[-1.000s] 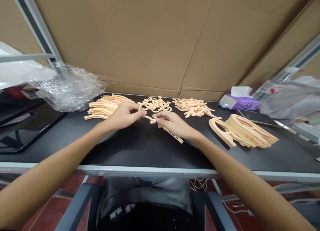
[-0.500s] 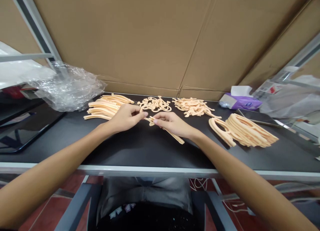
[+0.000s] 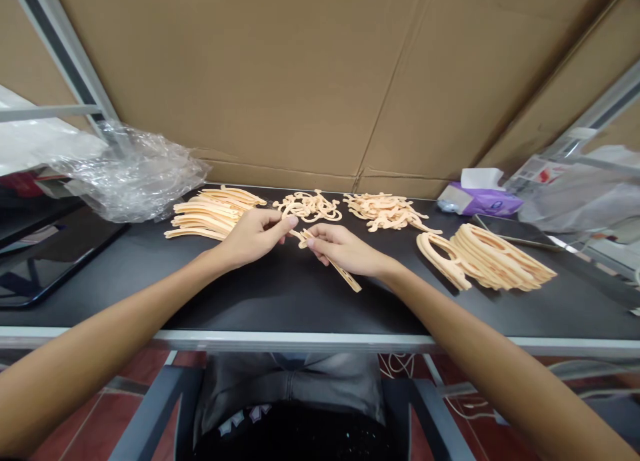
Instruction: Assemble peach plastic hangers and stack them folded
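Note:
Over the middle of the black table (image 3: 300, 308), my left hand (image 3: 257, 234) pinches a small curved peach-coloured plastic piece (image 3: 296, 234) between thumb and fingers. My right hand (image 3: 345, 248) grips a long, narrow peach strip (image 3: 345, 274), whose far end slants down towards the table's front edge. The two pieces meet between my fingertips; whether they are joined, I cannot tell. Just behind my hands lies a pile of curled, hooked pieces (image 3: 317, 206). Long curved strips (image 3: 200, 220) are stacked beyond my left hand.
A heap of small branched pieces (image 3: 383, 211) sits at the back. To the right stand stacked frames with oval openings (image 3: 500, 258), a purple tissue pack (image 3: 487, 200) and a phone (image 3: 515, 231). Clear plastic wrap (image 3: 145, 174) and a dark laptop-like slab (image 3: 60, 261) lie left.
The long strip in my right hand has turned slightly, its lower end moving a little left and down and showing its slotted side. Both hands stay in nearly the same place.

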{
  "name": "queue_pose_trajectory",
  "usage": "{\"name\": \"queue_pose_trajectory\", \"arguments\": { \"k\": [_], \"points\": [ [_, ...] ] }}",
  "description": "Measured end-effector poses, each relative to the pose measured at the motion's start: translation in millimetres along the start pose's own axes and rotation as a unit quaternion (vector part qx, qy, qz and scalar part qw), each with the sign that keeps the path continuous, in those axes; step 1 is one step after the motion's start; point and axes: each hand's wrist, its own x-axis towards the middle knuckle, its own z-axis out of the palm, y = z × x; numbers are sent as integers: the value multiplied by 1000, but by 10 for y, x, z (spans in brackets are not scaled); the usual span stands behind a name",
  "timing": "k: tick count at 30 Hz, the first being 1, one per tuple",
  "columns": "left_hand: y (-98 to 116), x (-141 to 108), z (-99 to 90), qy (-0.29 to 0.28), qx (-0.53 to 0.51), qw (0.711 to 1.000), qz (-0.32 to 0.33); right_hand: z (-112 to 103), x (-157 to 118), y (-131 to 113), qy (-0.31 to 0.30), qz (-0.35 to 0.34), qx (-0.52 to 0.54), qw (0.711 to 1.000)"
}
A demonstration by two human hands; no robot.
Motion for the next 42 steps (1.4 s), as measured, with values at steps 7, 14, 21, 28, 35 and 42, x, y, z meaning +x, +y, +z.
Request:
{"name": "queue_pose_trajectory", "arguments": {
  "k": [7, 14, 21, 28, 35, 42],
  "points": [
    [18, -35, 61, -83, -48, 995, -14, 74, 23, -14, 25, -19, 39, 999],
    [-4, -15, -2, -112, -27, 993, 6, 54, 17, -65, 23, -30, 0, 999],
    [-98, 19, -11, -82, -69, 994, -20, -95, -39, -114, 32, -23, -100, 994],
    [-104, 16, 26, -84, -53, 995, -33, -89, -73, -176, 10, -10, -156, 988],
    [-63, -16, 55, -53, -84, 995, -11, -104, -103, -243, -4, 40, -131, 991],
    [-38, -39, 76, -61, -60, 996, 4, -126, -128, -233, -7, 10, -206, 978]
  ]
}}
